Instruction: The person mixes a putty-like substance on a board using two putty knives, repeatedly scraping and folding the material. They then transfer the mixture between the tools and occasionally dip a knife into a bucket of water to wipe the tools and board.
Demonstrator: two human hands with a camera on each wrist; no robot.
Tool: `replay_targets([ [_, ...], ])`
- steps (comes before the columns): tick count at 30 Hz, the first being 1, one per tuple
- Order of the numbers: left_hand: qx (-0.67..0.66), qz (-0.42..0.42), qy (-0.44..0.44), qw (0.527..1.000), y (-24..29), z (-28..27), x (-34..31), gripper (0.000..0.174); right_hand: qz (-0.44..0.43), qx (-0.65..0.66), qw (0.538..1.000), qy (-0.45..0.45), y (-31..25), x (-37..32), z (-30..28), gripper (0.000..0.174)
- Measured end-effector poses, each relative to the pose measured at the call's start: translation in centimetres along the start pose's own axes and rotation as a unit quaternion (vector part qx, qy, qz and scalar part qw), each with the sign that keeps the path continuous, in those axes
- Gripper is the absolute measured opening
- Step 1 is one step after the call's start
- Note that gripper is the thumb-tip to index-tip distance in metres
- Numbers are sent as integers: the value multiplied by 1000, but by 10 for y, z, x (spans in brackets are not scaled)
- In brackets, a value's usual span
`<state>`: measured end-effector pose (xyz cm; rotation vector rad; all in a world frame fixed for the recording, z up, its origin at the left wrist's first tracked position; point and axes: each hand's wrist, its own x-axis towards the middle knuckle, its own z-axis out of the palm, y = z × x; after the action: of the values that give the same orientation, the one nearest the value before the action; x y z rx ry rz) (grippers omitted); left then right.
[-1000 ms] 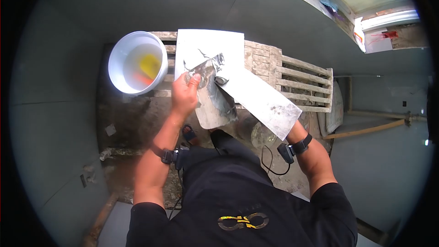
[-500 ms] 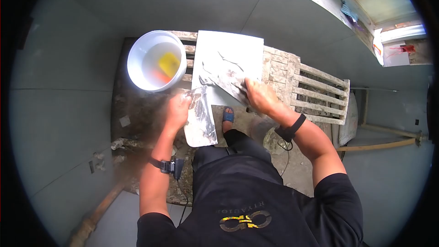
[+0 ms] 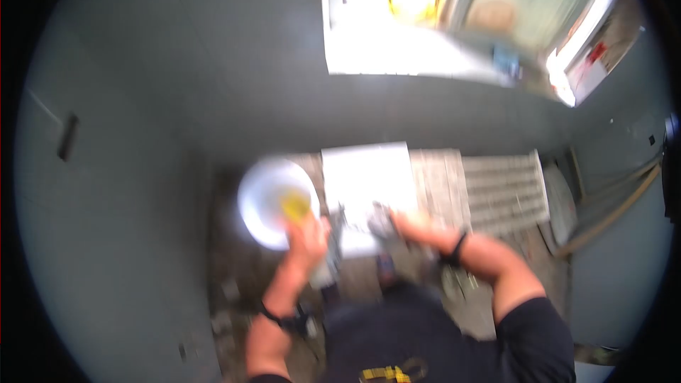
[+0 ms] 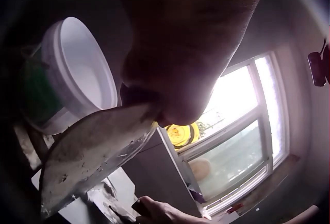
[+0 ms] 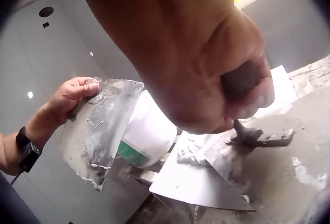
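The right hand [image 5: 206, 85] grips the dark rounded handle [image 5: 241, 82] of a plastering trowel [image 5: 296, 164], its broad, paste-smeared blade over the near part of a white board [image 3: 365, 177], though whether it touches cannot be told. The left hand [image 5: 76, 94] pinches one edge of a flat scraper blade [image 5: 100, 131] streaked with grey paste, tilted and held near the white plastic bucket [image 5: 149, 126]. Board and bucket stand side by side on a slatted bench [image 3: 507, 195], a blurred yellow object [image 3: 295, 206] showing inside the bucket, with a bright window [image 4: 232, 146] beyond.
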<state>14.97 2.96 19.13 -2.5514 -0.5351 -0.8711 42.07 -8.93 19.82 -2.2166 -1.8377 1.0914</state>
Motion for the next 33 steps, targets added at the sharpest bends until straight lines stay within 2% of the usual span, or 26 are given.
replay_targets([
  [1, -64, -62, 28, 996, -11, 10, 1, 14, -112, -115, 980, 117, 26, 17, 23, 52],
  [2, -332, -231, -43, 913, -24, -6, 17, 19, -108, -128, 979, 120, 10, 9, 8, 44],
  [3, -390, -329, -94, 855, -37, -22, 29, 24, 12, -206, 977, -50, -4, 10, -4, 35],
  [4, -389, -345, -132, 844, -49, -35, 33, 28, -31, -159, 986, 49, -5, 1, 1, 25],
  [5, -406, -347, -116, 837, -59, -48, 34, 28, -51, -84, 981, 166, -15, -14, 7, 25],
  [6, -430, -351, -108, 825, -66, -53, 31, 28, -6, -133, 973, 187, -13, -9, 23, 26],
  [9, -461, -380, -176, 783, -89, -57, 27, 30, 58, -94, 979, 170, 1, -7, 56, 26],
  [10, -479, -370, -157, 780, -94, -53, 21, 30, 70, -76, 980, 172, 11, -3, 69, 27],
  [12, -516, -356, -122, 769, -100, -53, 14, 30, 72, -88, 982, 152, 6, -13, 56, 30],
  [13, -506, -390, -198, 743, -109, -73, 23, 30, 76, -91, 984, 136, -4, -21, 49, 32],
  [16, -572, -402, -15, 715, -122, -49, 7, 11, 143, -22, 974, 175, -10, -29, 48, 35],
  [18, -603, -441, -7, 665, -137, -16, -4, 20, 172, 28, 963, 206, 7, -20, 63, 36],
  [21, -729, -495, -14, 473, -133, -58, 21, 27, 192, 71, 956, 208, 11, -26, 54, 36],
  [24, -744, -521, -31, 418, -133, -83, 33, 32, 194, 119, 948, 221, 9, -35, 37, 36],
  [28, -753, -548, -4, 365, -138, -52, 27, 34, 186, 210, 929, 240, 10, -42, 11, 36],
  [29, -765, -547, 22, 339, -137, -44, 28, 34, 184, 236, 922, 243, 12, -42, 5, 36],
  [33, -733, -570, 26, 370, -132, -33, 27, 37, 181, 358, 887, 229, 32, -44, -20, 36],
])
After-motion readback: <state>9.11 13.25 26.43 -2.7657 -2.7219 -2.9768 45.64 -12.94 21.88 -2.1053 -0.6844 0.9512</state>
